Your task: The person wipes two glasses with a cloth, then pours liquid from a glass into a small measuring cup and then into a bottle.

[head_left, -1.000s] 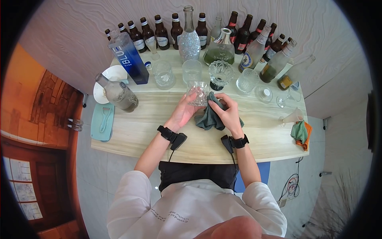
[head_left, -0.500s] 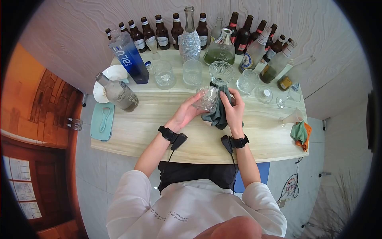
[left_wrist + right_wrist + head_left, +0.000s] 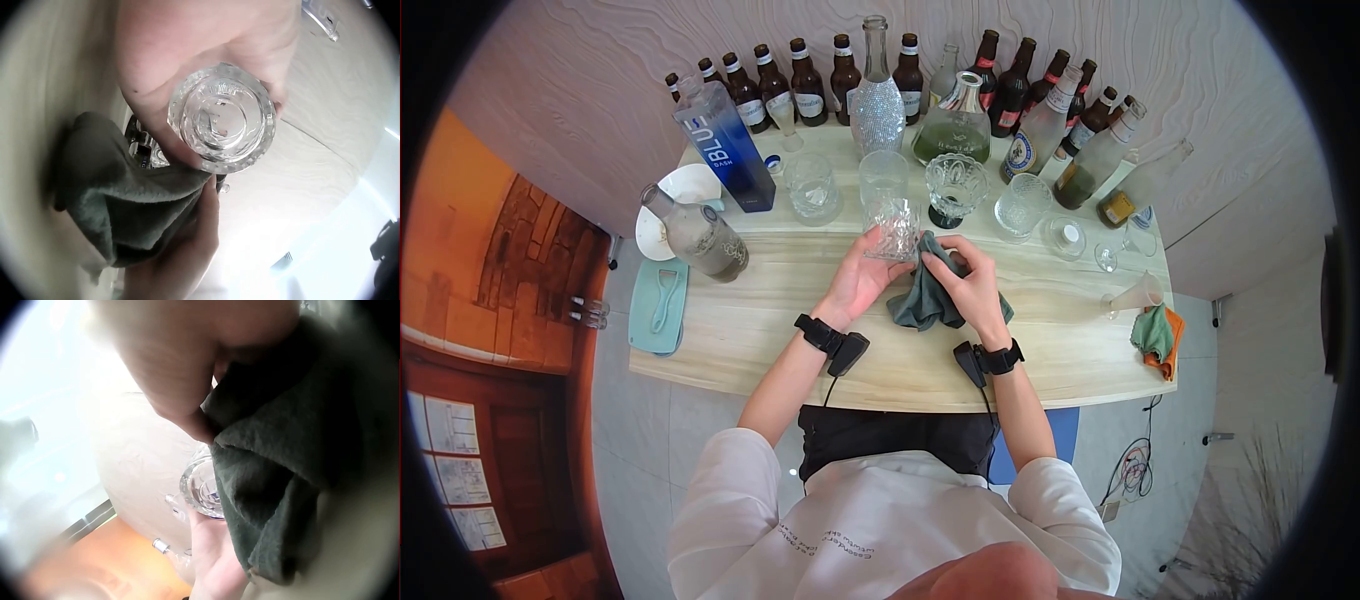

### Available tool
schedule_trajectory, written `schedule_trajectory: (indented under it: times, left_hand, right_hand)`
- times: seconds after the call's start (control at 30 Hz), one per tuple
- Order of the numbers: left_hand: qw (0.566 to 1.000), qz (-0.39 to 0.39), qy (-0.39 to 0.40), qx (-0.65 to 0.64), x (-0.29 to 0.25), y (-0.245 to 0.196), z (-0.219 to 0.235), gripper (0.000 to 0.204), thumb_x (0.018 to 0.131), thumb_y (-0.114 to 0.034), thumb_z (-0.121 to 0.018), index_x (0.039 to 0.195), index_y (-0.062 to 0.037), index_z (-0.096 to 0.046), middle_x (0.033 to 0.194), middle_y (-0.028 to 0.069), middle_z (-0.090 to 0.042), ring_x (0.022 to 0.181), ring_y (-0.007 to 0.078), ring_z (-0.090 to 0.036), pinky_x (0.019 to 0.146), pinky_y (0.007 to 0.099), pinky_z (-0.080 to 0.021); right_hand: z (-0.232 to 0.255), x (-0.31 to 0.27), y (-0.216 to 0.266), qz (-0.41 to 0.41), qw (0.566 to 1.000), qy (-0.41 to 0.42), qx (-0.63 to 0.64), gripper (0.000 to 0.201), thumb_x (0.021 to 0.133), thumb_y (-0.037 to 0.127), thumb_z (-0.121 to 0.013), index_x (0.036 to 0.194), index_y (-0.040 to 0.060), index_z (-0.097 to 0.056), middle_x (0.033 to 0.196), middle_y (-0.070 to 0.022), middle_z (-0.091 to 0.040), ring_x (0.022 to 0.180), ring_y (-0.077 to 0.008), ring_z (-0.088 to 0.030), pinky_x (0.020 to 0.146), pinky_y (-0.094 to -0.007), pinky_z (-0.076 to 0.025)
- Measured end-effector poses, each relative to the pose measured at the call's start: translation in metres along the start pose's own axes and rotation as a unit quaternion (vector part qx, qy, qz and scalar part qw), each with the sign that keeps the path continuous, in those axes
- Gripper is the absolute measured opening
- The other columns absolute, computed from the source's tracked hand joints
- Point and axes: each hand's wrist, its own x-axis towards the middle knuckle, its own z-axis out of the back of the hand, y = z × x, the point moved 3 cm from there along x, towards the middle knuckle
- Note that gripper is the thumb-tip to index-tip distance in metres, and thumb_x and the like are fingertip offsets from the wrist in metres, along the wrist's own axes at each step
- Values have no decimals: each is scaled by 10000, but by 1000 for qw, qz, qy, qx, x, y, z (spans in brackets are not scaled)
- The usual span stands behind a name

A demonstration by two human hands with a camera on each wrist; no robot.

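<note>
Glass tumbler point(image 3: 893, 228): gripped by fingers of the left hand point(image 3: 855, 287). Grey-green cloth point(image 3: 921, 302): pinched by fingers of the right hand point(image 3: 974, 288); best kept between fingertips and glass.

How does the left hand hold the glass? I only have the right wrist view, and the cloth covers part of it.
Observer: The left wrist view shows the left hand gripping the glass from both sides.
Operator: Any other cloths about?
Observer: Yes, the head view has a green cloth and an orange cloth at the right end of the table.
Operator: What lines its far edge?
Observer: Mostly brown bottles.
</note>
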Motion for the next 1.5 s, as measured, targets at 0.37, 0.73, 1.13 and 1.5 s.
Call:
schedule_trajectory:
  times: [0.37, 0.73, 1.13, 1.5]
  left_hand:
    - [997, 47, 55, 33, -4, 5, -7, 765, 975, -456, -676, 1569, -75, -383, 1496, 93, -538, 1316, 196, -569, 1068, 393, -506]
    - [998, 5, 23, 57, -5, 0, -20, 699, 973, -329, -712, 1543, -78, -394, 1463, 73, -546, 1324, 179, -562, 1076, 378, -495]
    - [998, -12, -34, 45, 1, 1, 1, 609, 1038, -447, -616, 1511, -90, -471, 1390, 71, -611, 1241, 177, -597, 1039, 356, -489]
    - [994, 30, 5, 106, -1, 6, -3, 711, 986, -475, -651, 1539, -76, -447, 1483, 78, -557, 1349, 207, -537, 1153, 410, -405]
  right_hand:
    - [6, 5, -13, 23, 995, -91, 33, 233, 899, 82, -782, 1086, -32, -702, 972, -28, -641, 651, -85, -435, 611, -254, -386]
    - [1, 5, -12, 9, 988, -102, 113, 247, 922, 91, -777, 1134, -18, -712, 873, -5, -698, 680, -49, -499, 624, -228, -422]
    - [4, 1, 6, 31, 999, -6, -16, 208, 862, 71, -799, 1051, 18, -730, 795, -14, -627, 614, -79, -408, 578, -273, -356]
    - [2, 1, -3, 31, 998, -55, 26, 215, 886, 78, -797, 1067, -4, -716, 805, -16, -638, 624, -75, -448, 589, -267, -393]
